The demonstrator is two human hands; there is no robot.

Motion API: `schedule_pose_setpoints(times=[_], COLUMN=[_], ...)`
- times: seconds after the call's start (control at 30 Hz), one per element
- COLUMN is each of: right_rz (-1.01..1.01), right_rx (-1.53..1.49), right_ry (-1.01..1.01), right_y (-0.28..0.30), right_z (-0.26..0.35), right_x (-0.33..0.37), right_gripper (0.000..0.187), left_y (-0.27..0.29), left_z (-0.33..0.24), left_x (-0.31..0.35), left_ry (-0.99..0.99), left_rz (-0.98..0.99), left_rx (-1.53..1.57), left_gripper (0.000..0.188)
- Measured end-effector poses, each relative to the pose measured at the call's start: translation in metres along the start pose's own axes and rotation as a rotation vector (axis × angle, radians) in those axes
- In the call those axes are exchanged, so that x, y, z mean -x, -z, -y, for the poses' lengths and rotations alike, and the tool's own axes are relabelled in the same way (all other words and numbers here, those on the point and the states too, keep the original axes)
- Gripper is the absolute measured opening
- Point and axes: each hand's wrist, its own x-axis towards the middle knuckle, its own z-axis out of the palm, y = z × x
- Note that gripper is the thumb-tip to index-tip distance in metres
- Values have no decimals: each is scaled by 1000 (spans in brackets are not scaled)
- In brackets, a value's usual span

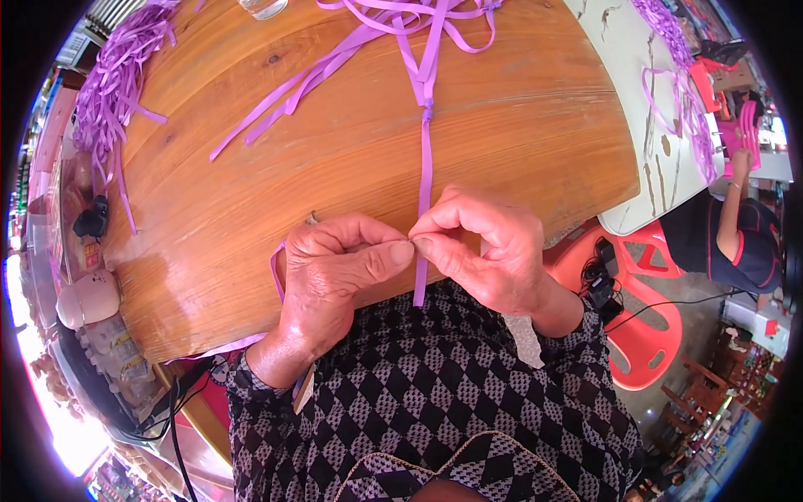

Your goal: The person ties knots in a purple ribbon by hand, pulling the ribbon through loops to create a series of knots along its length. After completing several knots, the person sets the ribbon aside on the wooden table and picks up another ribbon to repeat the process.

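Observation:
My left hand (341, 263) and my right hand (489, 251) meet above the table's near edge, each with thumb and index finger pinched, tips touching. Whatever lies between the tips is too small to make out. A purple ribbon (426, 163) runs straight toward me from a knot (427, 112), passes behind the right fingertips, and its loose end hangs below them. Beyond the knot, the strand joins a loose bunch of purple ribbons (355, 38) at the far side. A ring is on a left finger. Another ribbon strand shows beside my left wrist.
The wooden table (276, 176) fills the middle. Purple ribbon heaps lie at its far left (125, 75) and on a white table (615, 75) at right. A glass (263, 8) stands at the far edge. An orange chair (644, 335) and a person (736, 234) are on the right.

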Motion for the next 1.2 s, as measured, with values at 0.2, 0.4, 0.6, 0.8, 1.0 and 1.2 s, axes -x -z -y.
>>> schedule_pose_setpoints(times=[0.2,0.4,0.6,0.8,1.0,1.2], right_rz=[-42,-25,-26,30,93,121], right_rx=[-77,-182,-115,94,8,-103], right_ry=[-135,-217,-166,313,227,63], right_y=[-2,-3,2,1,8,2], right_z=[1,1,1,-16,-10,-3], right_x=[3,4,3,-5,-3,7], right_gripper=[8,7,9,29,19,17], left_y=[8,4,0,5,15,22], left_z=[-2,0,1,-6,-10,-9], left_x=[4,3,-2,-3,3,13], left_ry=[53,53,19,121,131,87], left_rz=[53,34,-26,96,210,139], left_rx=[81,14,5,88,2,-172], left_gripper=[12,12,13,12,12,12])
